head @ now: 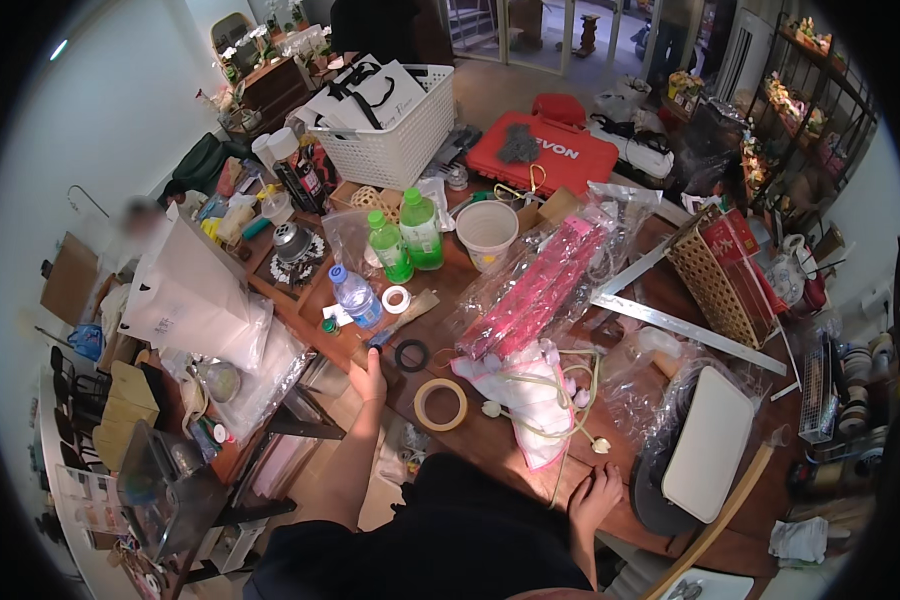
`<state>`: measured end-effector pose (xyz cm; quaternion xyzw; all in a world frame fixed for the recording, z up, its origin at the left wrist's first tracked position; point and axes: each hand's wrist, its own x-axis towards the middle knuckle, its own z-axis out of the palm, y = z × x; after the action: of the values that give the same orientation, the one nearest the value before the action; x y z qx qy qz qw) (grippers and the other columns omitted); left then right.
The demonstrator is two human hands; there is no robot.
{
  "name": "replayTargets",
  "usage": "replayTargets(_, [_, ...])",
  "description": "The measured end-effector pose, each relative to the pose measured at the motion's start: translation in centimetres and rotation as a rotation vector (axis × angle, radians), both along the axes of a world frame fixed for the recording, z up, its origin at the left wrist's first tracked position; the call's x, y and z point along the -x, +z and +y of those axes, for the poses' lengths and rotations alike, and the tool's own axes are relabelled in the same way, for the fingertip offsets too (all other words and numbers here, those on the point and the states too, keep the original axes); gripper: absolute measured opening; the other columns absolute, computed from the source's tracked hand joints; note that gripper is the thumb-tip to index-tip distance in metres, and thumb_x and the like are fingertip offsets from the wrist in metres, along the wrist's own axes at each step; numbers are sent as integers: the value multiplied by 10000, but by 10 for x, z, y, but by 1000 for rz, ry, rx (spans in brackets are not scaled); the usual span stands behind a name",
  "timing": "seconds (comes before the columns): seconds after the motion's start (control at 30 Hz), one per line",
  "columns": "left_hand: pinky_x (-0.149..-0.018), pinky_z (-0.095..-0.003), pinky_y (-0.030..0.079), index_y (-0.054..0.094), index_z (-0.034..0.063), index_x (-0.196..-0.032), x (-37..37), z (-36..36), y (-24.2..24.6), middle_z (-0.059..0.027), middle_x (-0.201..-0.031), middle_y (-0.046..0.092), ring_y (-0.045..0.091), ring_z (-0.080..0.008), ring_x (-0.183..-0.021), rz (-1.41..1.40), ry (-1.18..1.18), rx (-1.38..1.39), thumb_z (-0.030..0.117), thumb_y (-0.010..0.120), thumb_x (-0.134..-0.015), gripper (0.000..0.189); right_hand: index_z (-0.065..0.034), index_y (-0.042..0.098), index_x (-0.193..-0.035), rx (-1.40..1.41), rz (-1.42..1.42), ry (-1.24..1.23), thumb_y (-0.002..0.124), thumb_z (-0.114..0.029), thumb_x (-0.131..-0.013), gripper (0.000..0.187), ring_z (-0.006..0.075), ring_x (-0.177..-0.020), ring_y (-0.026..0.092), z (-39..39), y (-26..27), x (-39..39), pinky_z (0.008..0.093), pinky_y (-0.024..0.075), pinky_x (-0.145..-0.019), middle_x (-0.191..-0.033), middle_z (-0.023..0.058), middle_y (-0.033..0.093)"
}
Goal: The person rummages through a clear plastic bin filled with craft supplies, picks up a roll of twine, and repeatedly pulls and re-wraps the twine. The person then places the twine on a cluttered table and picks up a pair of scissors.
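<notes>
My left hand (367,379) is at the near table edge, one digit pointing up beside the dark end of a long, thin object (409,315) with a pale tip; whether it grips anything is unclear. A black tape roll (412,355) and a tan tape roll (440,404) lie to its right. My right hand (598,496) rests on the wooden table (495,442), fingers slightly apart, holding nothing visible. Beyond it lie artificial tulips (601,445) with pale green stems, on and around a white cloth (529,416) with pink edging. A white-topped oval object (709,446) lies right of that hand.
Green-capped bottles (421,232), a clear water bottle (356,298) and a white bucket (487,229) stand mid-table. Pink material in clear wrap (532,289), a metal square ruler (690,334) and a woven basket (712,277) lie rightward. A white paper bag (184,292) stands left.
</notes>
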<state>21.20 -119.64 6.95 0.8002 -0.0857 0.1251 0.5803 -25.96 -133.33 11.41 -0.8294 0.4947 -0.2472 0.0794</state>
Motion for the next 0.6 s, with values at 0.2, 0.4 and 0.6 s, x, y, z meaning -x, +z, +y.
replayTargets(0.2, [-784,-416,486,620,-47,-1028,-2,4,-3,-204,-916,683,656,-342,-850,-35,6,3,337,632,-868,416,0,566,-1134,-11,14,6,567,-70,-831,311,394,-1245,432,-1,2,-2,504,308,-1033,-1286,206,507])
replayTargets(0.4, [-793,-417,488,620,-47,-1047,1,1,2,-209,-924,684,659,-346,-860,-30,-8,9,336,634,-870,421,1,564,-1140,0,3,9,566,-71,-837,311,395,-1244,435,0,2,-1,504,314,-1027,-1282,203,511])
replayTargets(0.6, [-820,-406,482,615,-32,-1092,1,2,-1,-183,-982,683,652,-324,-900,32,13,43,350,633,-871,442,12,582,-1097,19,-72,26,563,-58,-844,263,394,-1190,472,-3,2,1,491,322,-1018,-1213,196,552])
